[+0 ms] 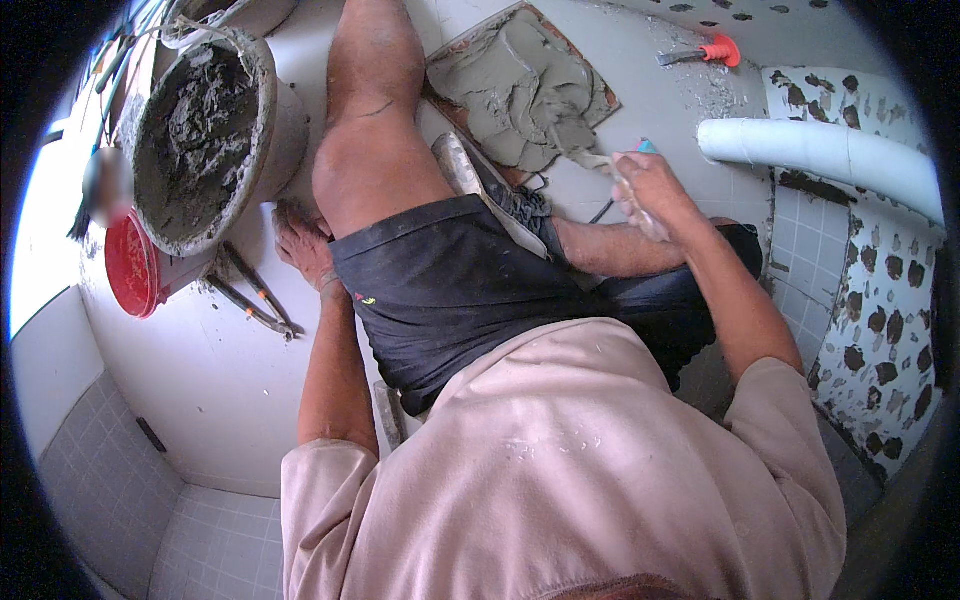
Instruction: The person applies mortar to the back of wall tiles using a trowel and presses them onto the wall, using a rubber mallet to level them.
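Grey mortar (510, 85) lies heaped on a square tile (597, 98) on the pale floor, just ahead of the person's right knee, as a trowel (578, 150) digs into its near edge. The right hand (645, 190) is clenched around the trowel's handle, blade tip buried in the wet mix. The left hand (303, 245) is spread flat and released, palm pressed to the floor (210, 370) beside the left thigh, holding nothing. Just beside that hand lie two slim tools with orange grips (255, 295). Beyond them stands a grey bucket (285, 120) caked inside with mortar, and next to it a red bucket (130, 265). The person crouches in black shorts (450, 290) and a pale pink shirt (560, 470), a dark shoe (505, 195) tucked under the body. At right, a white pipe (820, 155) runs along a wall of small tiles (880, 300) blotched with dark adhesive. A red-handled tool (705, 52) rests on the floor well beyond the tile.
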A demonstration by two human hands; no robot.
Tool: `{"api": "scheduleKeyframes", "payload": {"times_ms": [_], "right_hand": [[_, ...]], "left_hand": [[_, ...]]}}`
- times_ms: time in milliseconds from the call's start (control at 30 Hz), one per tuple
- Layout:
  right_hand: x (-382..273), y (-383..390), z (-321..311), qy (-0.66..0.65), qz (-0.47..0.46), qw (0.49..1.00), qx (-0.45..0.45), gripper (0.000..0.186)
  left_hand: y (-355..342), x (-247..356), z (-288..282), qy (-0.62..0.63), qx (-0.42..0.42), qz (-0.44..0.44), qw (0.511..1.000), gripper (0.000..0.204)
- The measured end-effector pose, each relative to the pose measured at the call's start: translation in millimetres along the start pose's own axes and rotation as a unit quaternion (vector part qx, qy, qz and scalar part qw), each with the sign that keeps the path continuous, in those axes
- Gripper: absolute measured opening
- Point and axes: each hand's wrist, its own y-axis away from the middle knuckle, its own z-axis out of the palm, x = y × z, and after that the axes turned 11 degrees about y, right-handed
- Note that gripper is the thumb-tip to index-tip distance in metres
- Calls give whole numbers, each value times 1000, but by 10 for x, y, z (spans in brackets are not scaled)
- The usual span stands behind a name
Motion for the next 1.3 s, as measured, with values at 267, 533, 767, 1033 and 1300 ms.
{"api": "scheduleKeyframes", "payload": {"times_ms": [267,533,767,1033,1300], "right_hand": [[-533,-221,287,284,-184,941,21,32],[-975,-600,-81,465,-228,822,235,38],[-975,-645,-336,424,-180,880,111,44],[-386,-230,-173,371,-222,900,46,33],[112,-283,-248,418,-197,862,210,35]], "left_hand": [[-76,209,-66,25,-18,-36,999,59],[-108,292,-103,29,-27,-25,999,60],[-8,17,-50,-32,-34,-19,999,61],[-83,273,-99,21,-38,-33,998,62],[-109,400,-171,47,-49,-70,995,62]]}}
